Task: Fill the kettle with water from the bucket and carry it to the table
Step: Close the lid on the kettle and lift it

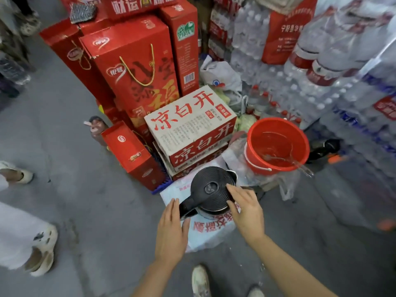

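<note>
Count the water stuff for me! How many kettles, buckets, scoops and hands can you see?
Kettle: 1, black lid on
Red bucket: 1, with water in it
Clear scoop in the bucket: 1
Hands: 2, left hand beside the handle, right hand at the lid's edge
Total: 5
</note>
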Tool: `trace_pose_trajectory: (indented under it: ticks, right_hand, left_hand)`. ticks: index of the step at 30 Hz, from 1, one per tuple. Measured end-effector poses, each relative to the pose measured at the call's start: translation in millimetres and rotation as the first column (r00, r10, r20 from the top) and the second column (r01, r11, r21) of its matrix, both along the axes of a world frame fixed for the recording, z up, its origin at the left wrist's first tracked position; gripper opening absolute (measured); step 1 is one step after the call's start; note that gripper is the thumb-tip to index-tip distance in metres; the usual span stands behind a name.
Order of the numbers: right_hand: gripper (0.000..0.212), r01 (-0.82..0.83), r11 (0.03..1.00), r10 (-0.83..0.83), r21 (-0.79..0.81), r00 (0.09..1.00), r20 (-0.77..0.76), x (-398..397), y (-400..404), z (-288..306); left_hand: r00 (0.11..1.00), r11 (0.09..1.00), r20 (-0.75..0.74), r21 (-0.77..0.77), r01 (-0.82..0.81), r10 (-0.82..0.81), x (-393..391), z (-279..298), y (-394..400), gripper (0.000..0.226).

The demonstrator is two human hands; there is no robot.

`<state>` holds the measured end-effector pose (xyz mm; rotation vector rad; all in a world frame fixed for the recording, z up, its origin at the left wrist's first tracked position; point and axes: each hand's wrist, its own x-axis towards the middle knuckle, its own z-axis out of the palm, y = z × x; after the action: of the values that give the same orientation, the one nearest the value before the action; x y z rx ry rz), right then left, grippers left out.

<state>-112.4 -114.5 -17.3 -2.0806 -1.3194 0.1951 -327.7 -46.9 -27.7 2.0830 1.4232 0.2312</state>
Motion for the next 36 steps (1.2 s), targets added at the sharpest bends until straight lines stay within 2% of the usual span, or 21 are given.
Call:
trace_pose_trajectory:
  ticks: [2,3,4,5,7,9,11,13,15,18,21,24,28,31,34,36]
  right_hand:
    - [0.045,0.002,0.999,-0.003,0.044,0.999,0.036,2,-4,-10]
    - [0.049,0.048,0.998,-0.046,0.047,0.998,-0.037,3,-6,-15]
    - [0.056,0.108,0.994,-0.101,0.031,0.978,-0.18,4,-7,-20]
    - [0.063,0.141,0.99,-0.132,-0.002,0.924,-0.359,4,-8,-25]
    - [0.07,0.154,0.988,-0.114,0.002,0.742,-0.661,6,-7,-41]
    - [0.065,0.188,0.98,-0.046,0.066,0.537,-0.842,6,-1,-60]
    - [0.072,0.228,0.967,0.021,0.115,0.379,-0.925,4,8,-76]
    - [0.08,0.278,0.953,0.032,0.117,0.292,-0.956,2,19,-88]
    - [0.075,0.33,0.94,0.015,0.088,0.218,-0.976,-1,29,-96]
    - [0.056,0.379,0.924,-0.033,0.053,0.218,-0.975,-4,35,-105]
    - [0.053,0.408,0.912,-0.039,0.039,0.183,-0.982,-2,30,-102]
    - [0.053,0.466,0.883,-0.021,0.05,0.146,-0.989,1,20,-90]
    - [0.058,0.509,0.858,-0.012,0.074,0.163,-0.986,11,-3,-63]
    - [0.075,0.509,0.851,0.014,0.129,0.225,-0.974,25,-23,-35]
    - [0.068,0.513,0.835,0.024,0.199,0.327,-0.945,41,-49,-1]
    - [0.073,0.55,0.801,0.002,0.237,0.394,-0.919,53,-71,23]
  left_hand:
    - [0.988,0.987,0.135,-0.154,-0.048,0.069,-2,-9,9,0.055]
    - [0.971,0.976,0.22,-0.21,-0.05,0.098,-1,-14,11,0.049]
    - [0.945,0.966,0.299,-0.253,-0.055,0.132,1,-16,13,0.041]
    - [0.913,0.955,0.367,-0.29,-0.07,0.178,2,-21,14,0.033]
    - [0.812,0.916,0.493,-0.383,-0.12,0.313,7,-31,17,0.027]
    - [0.7,0.873,0.577,-0.469,-0.137,0.42,12,-45,23,0.043]
    - [0.634,0.868,0.64,-0.487,-0.101,0.433,14,-56,26,0.048]
    - [0.549,0.863,0.709,-0.502,-0.049,0.443,16,-62,27,0.054]
    - [0.478,0.849,0.737,-0.527,-0.036,0.478,17,-67,24,0.061]
    - [0.413,0.849,0.763,-0.527,-0.046,0.496,22,-66,23,0.063]
    - [0.389,0.84,0.764,-0.541,-0.049,0.515,31,-58,24,0.069]
    - [0.429,0.846,0.759,-0.533,-0.024,0.49,41,-42,25,0.07]
    - [0.468,0.84,0.751,-0.541,0.032,0.466,59,-15,23,0.068]
    - [0.455,0.832,0.77,-0.545,0.102,0.448,81,13,19,0.072]
    - [0.442,0.823,0.788,-0.543,0.168,0.43,106,47,17,0.072]
    - [0.449,0.814,0.799,-0.535,0.225,0.4,126,72,13,0.073]
